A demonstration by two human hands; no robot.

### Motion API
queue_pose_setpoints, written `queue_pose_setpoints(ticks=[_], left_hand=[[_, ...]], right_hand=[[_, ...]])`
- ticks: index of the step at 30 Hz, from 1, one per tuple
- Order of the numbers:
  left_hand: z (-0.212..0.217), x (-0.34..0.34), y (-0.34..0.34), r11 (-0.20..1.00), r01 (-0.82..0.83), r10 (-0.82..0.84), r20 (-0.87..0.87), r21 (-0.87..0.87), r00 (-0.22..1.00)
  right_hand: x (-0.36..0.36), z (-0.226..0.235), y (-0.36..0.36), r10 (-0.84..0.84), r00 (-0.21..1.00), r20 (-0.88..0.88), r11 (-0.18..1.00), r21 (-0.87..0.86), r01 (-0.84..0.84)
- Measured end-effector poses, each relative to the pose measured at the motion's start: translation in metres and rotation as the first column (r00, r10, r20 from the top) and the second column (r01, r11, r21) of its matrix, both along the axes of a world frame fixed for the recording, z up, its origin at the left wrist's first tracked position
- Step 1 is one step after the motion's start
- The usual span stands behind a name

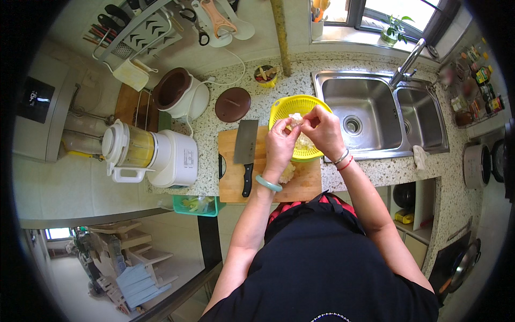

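Over the yellow colander (pixel 278 110), my two hands meet with their fingertips pinched together. My left hand (pixel 280 145) and my right hand (pixel 324 130) both grip a small, whitish, bumpy piece of cauliflower (pixel 294 117). More white cauliflower bits (pixel 304 143) lie in the colander below. A larger pale chunk (pixel 287 173) rests on the wooden cutting board (pixel 229 185), partly behind my left wrist. To the left of that wrist, a cleaver (pixel 246 140) lies flat on the board, its black handle toward me.
A steel double sink (pixel 362 107) with a tap (pixel 410 64) is on the right. Left of the board stand a white blender (pixel 171 158), a ceramic pot (pixel 188 96) and its brown lid (pixel 233 104). A small yellow tub (pixel 265 78) sits behind the colander; a green bin (pixel 198 206) hangs at the counter's front edge.
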State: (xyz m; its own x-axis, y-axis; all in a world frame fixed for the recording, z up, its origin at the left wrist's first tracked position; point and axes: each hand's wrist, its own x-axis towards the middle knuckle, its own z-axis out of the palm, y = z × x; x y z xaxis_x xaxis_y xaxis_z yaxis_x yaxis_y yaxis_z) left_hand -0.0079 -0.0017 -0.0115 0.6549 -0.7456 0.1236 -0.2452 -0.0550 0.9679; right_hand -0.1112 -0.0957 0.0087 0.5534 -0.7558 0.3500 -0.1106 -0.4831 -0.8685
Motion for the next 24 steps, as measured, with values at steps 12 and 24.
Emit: queue_pose_setpoints(ticks=[12,24], left_hand=[[0.017,0.006,0.003,0.974,0.074,-0.217,-0.783,-0.215,0.583],[0.022,0.004,0.003,0.977,0.133,-0.211,-0.725,-0.164,0.655]], right_hand=[[-0.011,-0.004,-0.015,0.143,0.981,0.130,0.901,0.394,-0.183],[-0.005,0.003,-0.006,0.107,0.993,0.042,0.986,0.120,-0.111]])
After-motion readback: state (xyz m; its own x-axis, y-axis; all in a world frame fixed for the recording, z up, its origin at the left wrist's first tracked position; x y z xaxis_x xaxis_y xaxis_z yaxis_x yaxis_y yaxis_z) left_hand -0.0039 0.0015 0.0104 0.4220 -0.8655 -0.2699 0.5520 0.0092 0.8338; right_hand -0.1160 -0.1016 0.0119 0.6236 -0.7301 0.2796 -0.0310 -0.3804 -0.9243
